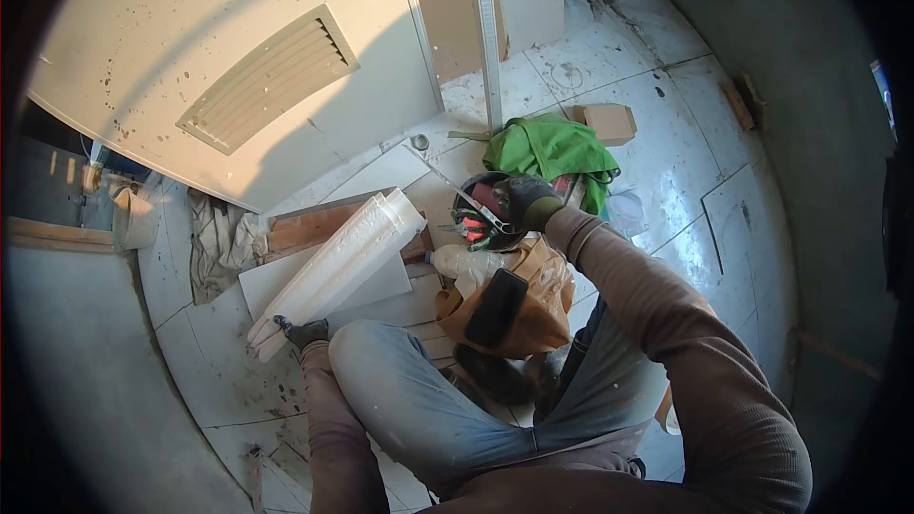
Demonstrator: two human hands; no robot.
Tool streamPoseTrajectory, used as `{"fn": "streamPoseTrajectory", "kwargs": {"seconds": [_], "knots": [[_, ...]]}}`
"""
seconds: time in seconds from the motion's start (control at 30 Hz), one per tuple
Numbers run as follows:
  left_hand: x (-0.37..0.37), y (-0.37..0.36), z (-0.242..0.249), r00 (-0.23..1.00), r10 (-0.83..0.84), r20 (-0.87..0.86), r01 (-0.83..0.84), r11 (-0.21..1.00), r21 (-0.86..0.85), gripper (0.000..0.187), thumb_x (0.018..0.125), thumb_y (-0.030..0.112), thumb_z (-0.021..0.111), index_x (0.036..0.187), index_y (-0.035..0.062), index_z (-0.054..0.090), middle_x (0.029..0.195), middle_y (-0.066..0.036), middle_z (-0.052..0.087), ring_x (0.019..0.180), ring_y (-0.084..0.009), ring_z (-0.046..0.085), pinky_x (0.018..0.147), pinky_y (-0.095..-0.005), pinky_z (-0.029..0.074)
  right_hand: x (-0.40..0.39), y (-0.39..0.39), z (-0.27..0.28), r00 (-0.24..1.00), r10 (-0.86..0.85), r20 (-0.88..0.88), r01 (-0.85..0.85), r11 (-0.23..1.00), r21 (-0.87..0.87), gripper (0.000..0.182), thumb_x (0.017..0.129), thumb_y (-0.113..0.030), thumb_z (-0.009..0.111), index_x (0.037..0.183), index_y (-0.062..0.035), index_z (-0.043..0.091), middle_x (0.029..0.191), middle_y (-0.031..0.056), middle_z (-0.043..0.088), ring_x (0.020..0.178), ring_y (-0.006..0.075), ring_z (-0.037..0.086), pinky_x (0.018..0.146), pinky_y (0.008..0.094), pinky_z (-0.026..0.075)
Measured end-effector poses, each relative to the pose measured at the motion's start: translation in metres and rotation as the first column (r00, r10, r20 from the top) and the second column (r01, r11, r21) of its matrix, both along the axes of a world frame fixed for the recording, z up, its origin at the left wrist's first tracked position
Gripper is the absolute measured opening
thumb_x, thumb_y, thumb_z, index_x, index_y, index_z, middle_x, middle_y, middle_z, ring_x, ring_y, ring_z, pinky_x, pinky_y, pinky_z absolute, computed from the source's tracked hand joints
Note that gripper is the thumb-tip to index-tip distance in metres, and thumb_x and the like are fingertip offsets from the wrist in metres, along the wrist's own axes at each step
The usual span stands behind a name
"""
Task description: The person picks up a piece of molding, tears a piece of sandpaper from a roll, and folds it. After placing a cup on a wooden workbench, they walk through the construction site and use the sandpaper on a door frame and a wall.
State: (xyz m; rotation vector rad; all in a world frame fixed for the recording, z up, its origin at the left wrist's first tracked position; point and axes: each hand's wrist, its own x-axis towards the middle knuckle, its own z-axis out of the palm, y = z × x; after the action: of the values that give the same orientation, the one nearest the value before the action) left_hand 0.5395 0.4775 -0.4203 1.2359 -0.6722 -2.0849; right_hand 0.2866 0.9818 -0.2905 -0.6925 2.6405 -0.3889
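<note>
One bucket (461, 196), right hand (530, 202) at it — grip unclear; left hand (303, 331) grips white trim (345, 262).

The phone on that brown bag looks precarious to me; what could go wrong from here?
The phone lies on a soft, crumpled bag, so a nudge might slide it off. The right hand is at the bucket among jumbled tools, where a sharp edge, if there is one, could catch it. The left hand holds the white strips near one end only, so the far end could swing.
</note>
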Motion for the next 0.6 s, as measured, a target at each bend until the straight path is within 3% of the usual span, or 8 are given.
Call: {"fn": "streamPoseTrajectory", "kwargs": {"seconds": [0.1,0.17,0.23,0.3,0.37,0.5,0.57,0.6], "knots": [[-0.003,0.000,-0.012,1.000,0.013,-0.019,-0.015,0.995,-0.099,0.074,0.089,0.059,0.055,0.143,0.0092,0.043,0.146,-0.011,0.046,0.132,-0.0304,0.043,0.113,-0.0475,0.028,0.008,-0.016,-0.022,0.980,-0.013,-0.199,0.024,0.998,0.052,0.020,0.083,-0.019,0.059,0.099,-0.0153,0.071,0.105,0.0097,0.069,0.106,0.0317,0.061,0.089,0.0463,0.048],[-0.010,0.002,-0.011,1.000,-0.003,-0.023,0.001,0.993,-0.122,0.074,0.091,0.059,0.052,0.144,0.0091,0.041,0.147,-0.011,0.044,0.134,-0.0300,0.041,0.114,-0.0471,0.027,0.003,-0.025,-0.033,0.984,0.015,-0.180,0.011,0.990,0.140,0.023,0.083,-0.018,0.059,0.104,-0.0156,0.069,0.110,0.0061,0.067,0.112,0.0295,0.057,0.092,0.0472,0.045],[-0.016,0.011,-0.003,0.997,-0.072,-0.004,0.071,0.993,-0.099,0.075,0.093,0.057,0.045,0.146,0.0048,0.036,0.148,-0.013,0.042,0.136,-0.0319,0.037,0.115,-0.0468,0.025,0.001,-0.038,-0.028,0.990,0.023,-0.141,0.014,0.967,0.256,0.027,0.084,-0.019,0.059,0.109,-0.0104,0.062,0.105,0.0100,0.067,0.112,0.0308,0.057,0.087,0.0463,0.046],[-0.022,0.012,-0.006,0.993,-0.069,0.095,0.083,0.986,-0.145,0.074,0.094,0.058,0.042,0.147,0.0070,0.035,0.149,-0.012,0.042,0.136,-0.0317,0.038,0.114,-0.0463,0.026,-0.001,-0.045,-0.028,0.986,0.020,-0.164,0.020,0.972,0.235,0.025,0.085,-0.020,0.058,0.106,-0.0081,0.062,0.107,0.0106,0.067,0.113,0.0307,0.056,0.084,0.0469,0.045],[-0.014,-0.010,-0.029,0.982,-0.160,0.098,0.164,0.986,-0.038,0.071,0.094,0.060,0.040,0.147,0.0123,0.036,0.150,-0.011,0.040,0.137,-0.0302,0.037,0.115,-0.0454,0.025,-0.006,-0.051,-0.044,0.991,-0.078,-0.108,0.108,0.944,0.312,0.030,0.085,-0.025,0.059,0.109,-0.0080,0.062,0.112,0.0120,0.067,0.117,0.0327,0.055,0.090,0.0492,0.043],[-0.024,0.003,-0.016,0.962,-0.187,0.200,0.186,0.982,0.024,0.077,0.089,0.068,0.045,0.146,0.0173,0.039,0.149,-0.008,0.042,0.136,-0.0261,0.039,0.112,-0.0466,0.028,-0.001,-0.058,-0.042,0.989,-0.058,-0.138,0.101,0.940,0.327,0.038,0.086,-0.032,0.059,0.114,-0.0074,0.062,0.116,0.0138,0.066,0.121,0.0343,0.052,0.096,0.0521,0.039],[-0.027,0.009,-0.001,0.908,-0.274,0.318,0.257,0.962,0.095,0.086,0.083,0.076,0.046,0.146,0.0176,0.039,0.147,-0.007,0.044,0.133,-0.0287,0.041,0.109,-0.0448,0.030,-0.002,-0.062,-0.044,0.989,-0.112,-0.101,0.141,0.928,0.344,0.042,0.088,-0.034,0.056,0.123,-0.0128,0.063,0.119,0.0129,0.064,0.126,0.0341,0.048,0.104,0.0517,0.033],[-0.026,0.009,-0.002,0.907,-0.280,0.316,0.262,0.960,0.097,0.086,0.083,0.076,0.046,0.146,0.0176,0.039,0.147,-0.007,0.044,0.133,-0.0287,0.041,0.109,-0.0448,0.030,0.000,-0.061,-0.018,0.999,-0.041,-0.025,0.048,0.930,0.364,0.042,0.089,-0.035,0.055,0.125,-0.0147,0.060,0.119,0.0151,0.064,0.125,0.0344,0.048,0.102,0.0521,0.033]]}}
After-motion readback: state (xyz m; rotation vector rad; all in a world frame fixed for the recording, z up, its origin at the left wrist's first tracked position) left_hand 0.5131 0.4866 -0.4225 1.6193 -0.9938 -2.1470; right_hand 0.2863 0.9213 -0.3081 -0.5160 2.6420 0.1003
